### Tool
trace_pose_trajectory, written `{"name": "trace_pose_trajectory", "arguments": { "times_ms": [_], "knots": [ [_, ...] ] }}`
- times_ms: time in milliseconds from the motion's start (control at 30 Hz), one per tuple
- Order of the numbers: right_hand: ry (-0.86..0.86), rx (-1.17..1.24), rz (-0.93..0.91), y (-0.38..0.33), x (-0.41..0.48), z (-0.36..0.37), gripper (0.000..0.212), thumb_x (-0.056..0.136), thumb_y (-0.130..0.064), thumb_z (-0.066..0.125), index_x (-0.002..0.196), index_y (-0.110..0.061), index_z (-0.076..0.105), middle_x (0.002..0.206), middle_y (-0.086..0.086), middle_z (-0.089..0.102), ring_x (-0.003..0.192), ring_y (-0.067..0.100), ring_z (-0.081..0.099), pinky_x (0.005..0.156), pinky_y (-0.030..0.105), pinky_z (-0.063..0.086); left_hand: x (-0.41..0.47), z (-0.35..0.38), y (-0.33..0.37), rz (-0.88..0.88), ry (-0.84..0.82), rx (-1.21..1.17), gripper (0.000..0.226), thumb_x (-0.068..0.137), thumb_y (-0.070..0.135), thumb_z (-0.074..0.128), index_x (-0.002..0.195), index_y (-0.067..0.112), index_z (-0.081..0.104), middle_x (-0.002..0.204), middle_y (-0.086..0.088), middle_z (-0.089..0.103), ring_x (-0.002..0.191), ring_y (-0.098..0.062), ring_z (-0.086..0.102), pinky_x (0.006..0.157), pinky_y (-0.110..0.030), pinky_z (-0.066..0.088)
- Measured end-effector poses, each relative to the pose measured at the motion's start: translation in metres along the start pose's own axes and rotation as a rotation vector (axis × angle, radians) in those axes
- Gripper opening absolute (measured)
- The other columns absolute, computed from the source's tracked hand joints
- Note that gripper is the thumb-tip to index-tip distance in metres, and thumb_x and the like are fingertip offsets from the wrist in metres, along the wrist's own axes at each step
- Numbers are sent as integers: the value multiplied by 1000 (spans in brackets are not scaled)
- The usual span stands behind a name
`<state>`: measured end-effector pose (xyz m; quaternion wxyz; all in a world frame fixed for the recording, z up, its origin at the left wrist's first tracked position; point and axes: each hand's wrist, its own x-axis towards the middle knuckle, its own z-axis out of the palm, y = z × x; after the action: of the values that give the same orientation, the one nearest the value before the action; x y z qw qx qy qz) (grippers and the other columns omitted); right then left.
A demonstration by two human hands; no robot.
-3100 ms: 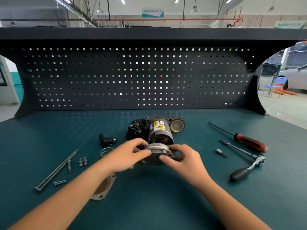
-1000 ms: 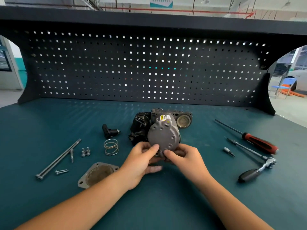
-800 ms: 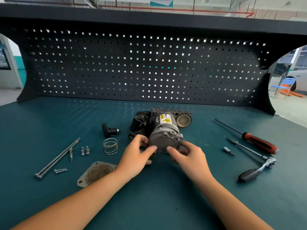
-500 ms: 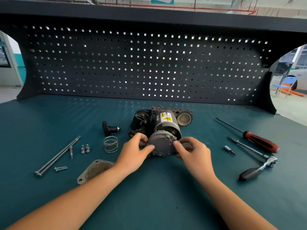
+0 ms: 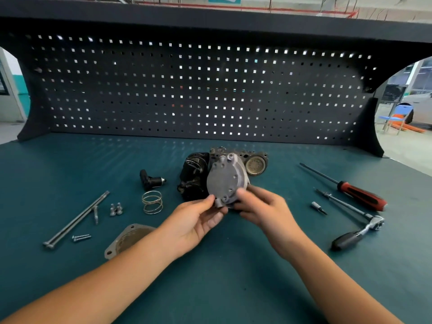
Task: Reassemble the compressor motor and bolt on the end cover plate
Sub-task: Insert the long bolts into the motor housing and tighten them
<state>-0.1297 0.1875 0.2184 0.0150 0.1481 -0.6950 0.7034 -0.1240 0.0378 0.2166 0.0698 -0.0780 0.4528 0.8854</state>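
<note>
At the centre of the bench (image 5: pixel 233 288) we grip one compressor motor (image 5: pixel 225 181) between left hand (image 5: pixel 195 223) and right hand (image 5: pixel 266 209), with one end cover plate (image 5: pixel 126 239) at 7 o'clock and two short bolts (image 5: pixel 116 209) at 9.

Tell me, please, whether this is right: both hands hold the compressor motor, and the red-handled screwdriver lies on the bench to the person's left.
Not quite: the left hand and right hand do hold the compressor motor, but the head view shows the red-handled screwdriver on the bench to the person's right.
</note>
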Motion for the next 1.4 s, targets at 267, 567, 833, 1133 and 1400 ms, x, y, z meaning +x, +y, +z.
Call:
{"name": "trace_pose_trajectory", "arguments": {
  "times_ms": [267, 567, 833, 1133, 1400],
  "knots": [
    [88, -294, -169, 4, -3, 9, 5, 79, -13, 70, 81, -9, 67, 77, 3, 72, 77, 16, 68, 77, 36, 55, -12, 0, 2, -52, -37, 462, 20, 96, 17, 49, 84, 10, 63, 69, -5, 71, 55, -12, 68, 45, -18, 51],
    [81, -989, -515, -11, -13, 10, 20, 86, -27, 62, 100, -14, 62, 85, 1, 63, 79, 26, 57, 66, 35, 46, -5, -29, 33, 1375, 45, 1650, 54, 74, 6, 72, 123, 10, 51, 125, -11, 53, 115, -20, 48, 98, -35, 40],
    [167, -738, -551, -10, -13, 7, 62, 76, -22, 75, 131, -28, 48, 121, -21, 53, 107, -1, 53, 84, 13, 43, 0, -39, 24, 1327, -15, 1422, 29, 72, -7, 73, 97, 0, 62, 110, -3, 64, 103, -21, 62, 88, -30, 47],
    [209, -527, -590, -8, -13, 11, 40, 74, -15, 77, 112, -18, 65, 97, -20, 64, 92, -1, 59, 79, 10, 45, 1, -35, 15, 996, -186, 970, 29, 80, 27, 61, 107, 35, 54, 110, 24, 63, 104, 3, 59, 90, -15, 45],
    [57, -1299, -240, -5, -6, 0, 27, 90, -42, 49, 97, -16, 55, 100, 2, 64, 92, 26, 59, 67, 32, 40, 4, -35, 20, 1355, -89, 1660, 45, 75, 17, 76, 109, 20, 46, 104, -5, 48, 74, -17, 62, 60, -37, 56]
  ]
}}
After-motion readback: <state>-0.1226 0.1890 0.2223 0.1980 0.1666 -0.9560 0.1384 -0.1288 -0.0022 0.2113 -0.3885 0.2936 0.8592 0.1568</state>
